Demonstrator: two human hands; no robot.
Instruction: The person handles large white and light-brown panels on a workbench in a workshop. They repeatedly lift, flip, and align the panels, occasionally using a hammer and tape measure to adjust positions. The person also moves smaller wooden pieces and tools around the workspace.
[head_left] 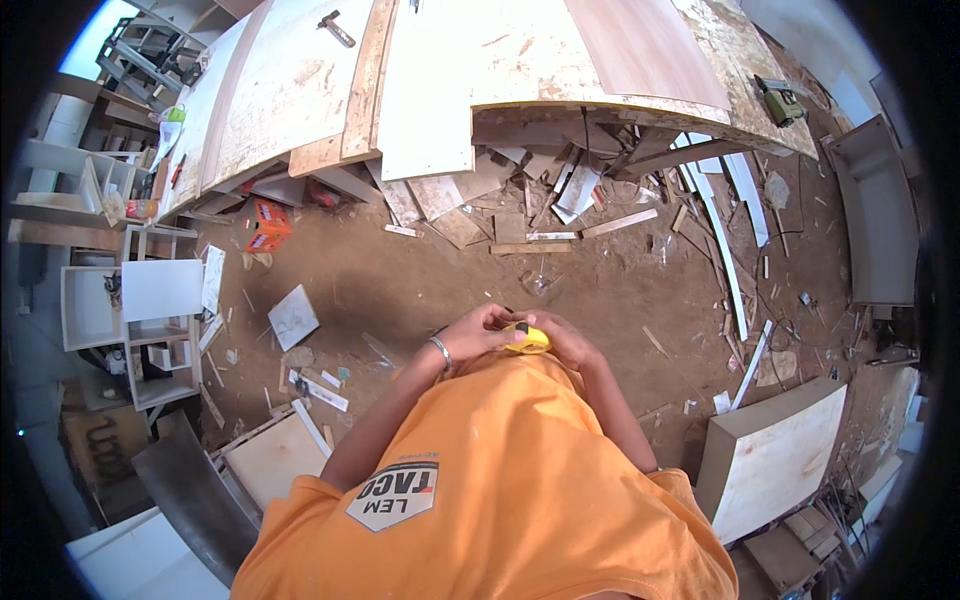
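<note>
Close in front of my orange shirt I hold a yellow tape measure (531, 342) with a black part on top. My right hand (566, 341) wraps round its right side. From the left, my left hand (476, 334) meets it, thumb and fingers pinched against the tape measure's edge. A metal bracelet (440, 352) circles my left wrist. No drawn-out blade can be made out, and the fingertips are partly hidden behind the case.
Ahead stands a long worktable (520, 60) bearing boards and a hammer (336, 28). Wood scraps (520, 200) and an orange box (266, 225) lie beneath and before it. A white panel (293, 318) is on the floor. Wooden cabinets (770, 450) stand right, open shelving (160, 300) left.
</note>
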